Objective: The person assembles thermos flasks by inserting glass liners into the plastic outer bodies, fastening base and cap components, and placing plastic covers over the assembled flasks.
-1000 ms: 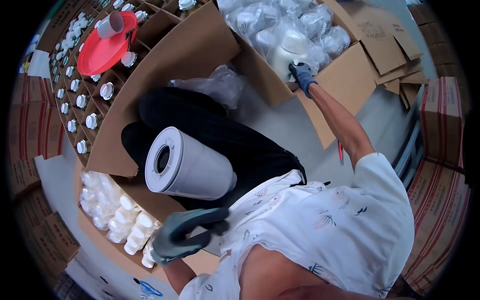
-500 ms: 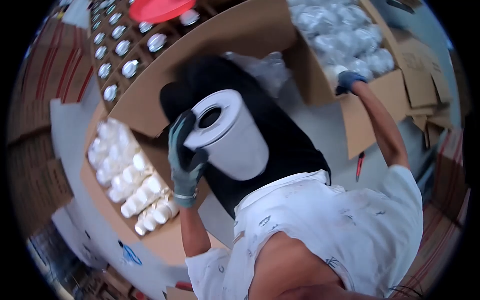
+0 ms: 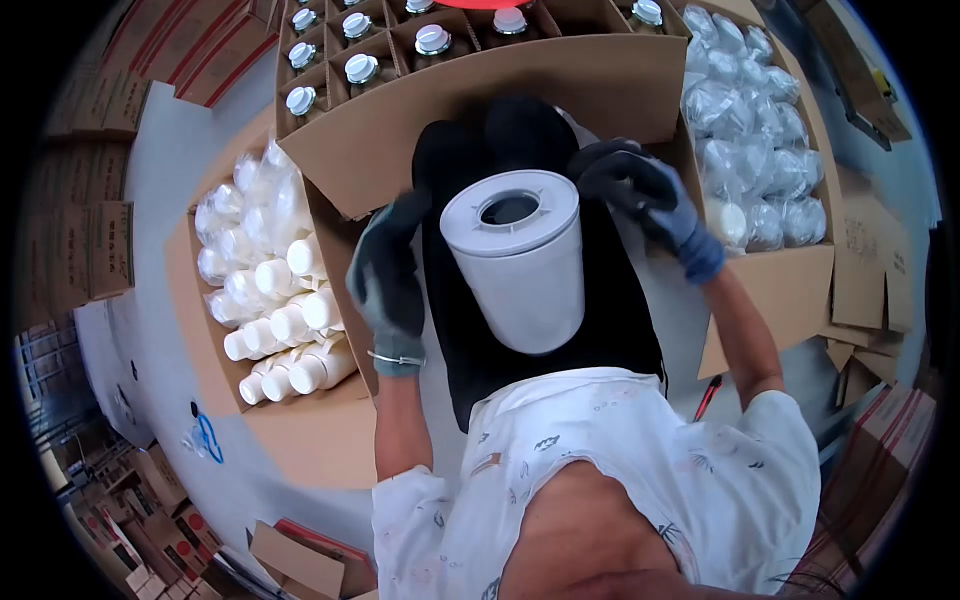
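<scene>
A grey-white cylinder (image 3: 520, 270) with a round hole in its lid rests on my lap. My left hand (image 3: 392, 275), in a grey-green glove, is raised just left of it, fingers apart and holding nothing. To the upper right of the cylinder is my right hand (image 3: 640, 190) in a dark blue glove, its fingers curled; whether anything is between them is too blurred to tell. White bottles (image 3: 290, 325) lie in the open carton (image 3: 335, 240) on the left. Plastic-wrapped items (image 3: 755, 130) fill the carton (image 3: 765, 270) on the right.
Ahead, a divided carton (image 3: 480, 90) holds upright bottles with white caps (image 3: 432, 40), with part of a red dish (image 3: 490, 3) above. A red pen-like tool (image 3: 708, 398) and flattened cardboard (image 3: 868, 250) lie at the right. Stacked cartons (image 3: 85, 230) stand far left.
The view has swung right. My right hand has left the wrapped items in the right carton and come back beside the cylinder. My left hand has moved up to the cylinder's left, and the cylinder stands more upright.
</scene>
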Motion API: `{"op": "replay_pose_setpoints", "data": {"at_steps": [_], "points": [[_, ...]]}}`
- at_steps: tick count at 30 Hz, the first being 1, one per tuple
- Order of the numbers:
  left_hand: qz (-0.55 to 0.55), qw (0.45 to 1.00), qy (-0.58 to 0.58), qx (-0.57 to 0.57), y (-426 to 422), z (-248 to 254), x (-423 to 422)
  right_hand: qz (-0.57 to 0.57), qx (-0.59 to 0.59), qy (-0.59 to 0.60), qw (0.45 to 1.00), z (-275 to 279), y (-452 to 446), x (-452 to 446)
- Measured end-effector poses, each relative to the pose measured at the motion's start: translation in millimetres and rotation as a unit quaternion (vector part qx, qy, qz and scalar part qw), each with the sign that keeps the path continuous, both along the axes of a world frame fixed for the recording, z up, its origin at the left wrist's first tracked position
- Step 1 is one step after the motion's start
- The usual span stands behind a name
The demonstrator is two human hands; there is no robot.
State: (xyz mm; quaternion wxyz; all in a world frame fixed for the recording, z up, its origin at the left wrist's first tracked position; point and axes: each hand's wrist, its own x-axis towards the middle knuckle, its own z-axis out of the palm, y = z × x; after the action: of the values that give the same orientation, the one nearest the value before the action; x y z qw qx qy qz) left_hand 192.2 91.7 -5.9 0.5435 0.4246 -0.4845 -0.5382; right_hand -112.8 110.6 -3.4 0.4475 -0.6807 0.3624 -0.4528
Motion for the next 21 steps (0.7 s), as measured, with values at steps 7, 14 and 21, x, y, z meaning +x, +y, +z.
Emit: {"op": "replay_pose_setpoints", "data": {"at_steps": [7, 14, 21], "points": [[-0.147, 0.935, 0.320, 0.045, -2.6, 6.7, 21.0, -0.123, 0.077, 0.088, 0.985, 11.8, -27.1, -12.2], [-0.118, 0.989, 0.068, 0.059, 2.1, -11.6, 51.0, -0.151, 0.077, 0.264, 0.950, -4.4, -26.2, -46.7], [-0.266, 0.881, -0.305, -0.244, -43.7, 39.1, -21.8, -0.028, -0.135, 0.076, 0.987, 49.8, -44.1, 36.3]]}}
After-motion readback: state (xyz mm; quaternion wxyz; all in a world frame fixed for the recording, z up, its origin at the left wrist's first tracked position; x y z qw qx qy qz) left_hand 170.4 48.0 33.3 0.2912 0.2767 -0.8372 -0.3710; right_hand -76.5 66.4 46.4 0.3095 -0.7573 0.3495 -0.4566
